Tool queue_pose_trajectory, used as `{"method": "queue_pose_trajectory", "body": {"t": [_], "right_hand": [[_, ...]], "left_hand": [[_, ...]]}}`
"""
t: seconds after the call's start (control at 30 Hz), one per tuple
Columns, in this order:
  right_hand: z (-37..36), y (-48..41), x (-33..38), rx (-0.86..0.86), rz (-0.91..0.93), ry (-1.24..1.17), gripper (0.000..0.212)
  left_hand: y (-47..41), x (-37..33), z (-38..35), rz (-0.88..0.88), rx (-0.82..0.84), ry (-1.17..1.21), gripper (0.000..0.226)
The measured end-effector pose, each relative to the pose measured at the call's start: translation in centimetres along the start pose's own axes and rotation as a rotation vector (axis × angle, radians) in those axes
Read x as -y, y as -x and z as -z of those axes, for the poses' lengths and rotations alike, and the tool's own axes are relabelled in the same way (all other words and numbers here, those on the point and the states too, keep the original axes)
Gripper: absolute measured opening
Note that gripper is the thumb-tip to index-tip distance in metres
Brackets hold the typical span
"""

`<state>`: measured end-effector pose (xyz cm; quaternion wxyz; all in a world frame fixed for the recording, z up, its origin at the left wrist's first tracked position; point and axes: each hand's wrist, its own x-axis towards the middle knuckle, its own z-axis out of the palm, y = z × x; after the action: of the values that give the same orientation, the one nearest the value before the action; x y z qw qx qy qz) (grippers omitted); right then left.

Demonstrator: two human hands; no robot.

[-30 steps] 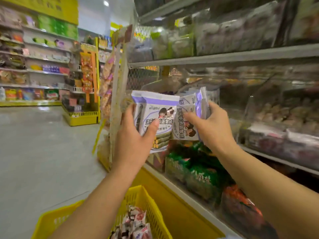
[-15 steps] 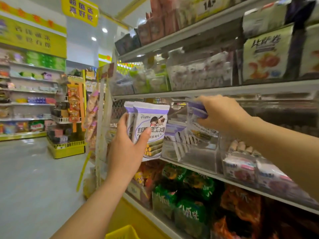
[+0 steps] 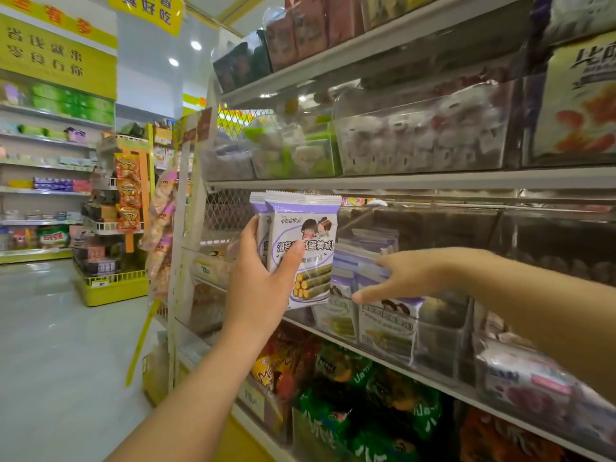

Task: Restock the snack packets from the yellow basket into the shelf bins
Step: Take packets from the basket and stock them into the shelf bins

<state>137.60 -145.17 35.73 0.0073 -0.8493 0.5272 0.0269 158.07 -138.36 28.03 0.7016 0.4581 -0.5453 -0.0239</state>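
My left hand (image 3: pixel 258 288) grips a small stack of white-and-purple snack packets (image 3: pixel 303 248), held upright in front of the middle shelf. To their right stands a clear plastic shelf bin (image 3: pixel 440 341) with several of the same purple packets (image 3: pixel 386 321) standing in it. My right hand (image 3: pixel 410 275) hovers at the bin's front with fingers spread and empty, fingertips pointing left toward the held stack. The yellow basket is out of view.
Clear bins of wrapped sweets (image 3: pixel 416 135) fill the shelf above. Green and orange snack bags (image 3: pixel 360 395) crowd the shelf below. A hanging snack strip (image 3: pixel 160 221) dangles at the shelf end. A yellow display stand (image 3: pixel 113 285) sits across the grey aisle floor.
My right hand has let go of its packets into the bin and drawn back out, open. The view has tilted upward, so the yellow basket has dropped out of sight. The left hand still holds its stack.
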Motion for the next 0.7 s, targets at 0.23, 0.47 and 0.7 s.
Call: {"method": "queue_pose_trajectory", "body": {"t": [0.23, 0.47, 0.7], "right_hand": [[4.2, 4.6, -1.2, -0.345, 0.398, -0.553, 0.084], [5.4, 7.0, -4.1, -0.477, 0.415, -0.868, 0.036], [5.0, 8.3, -4.9, -0.762, 0.482, -0.518, 0.039]], "left_hand": [[-1.6, -2.3, -2.7, -0.110, 0.204, 0.239, 0.039], [-4.5, -5.2, -7.2, -0.257, 0.563, 0.250, 0.063], [-6.4, -7.4, -9.2, -0.479, 0.594, 0.120, 0.062]]}}
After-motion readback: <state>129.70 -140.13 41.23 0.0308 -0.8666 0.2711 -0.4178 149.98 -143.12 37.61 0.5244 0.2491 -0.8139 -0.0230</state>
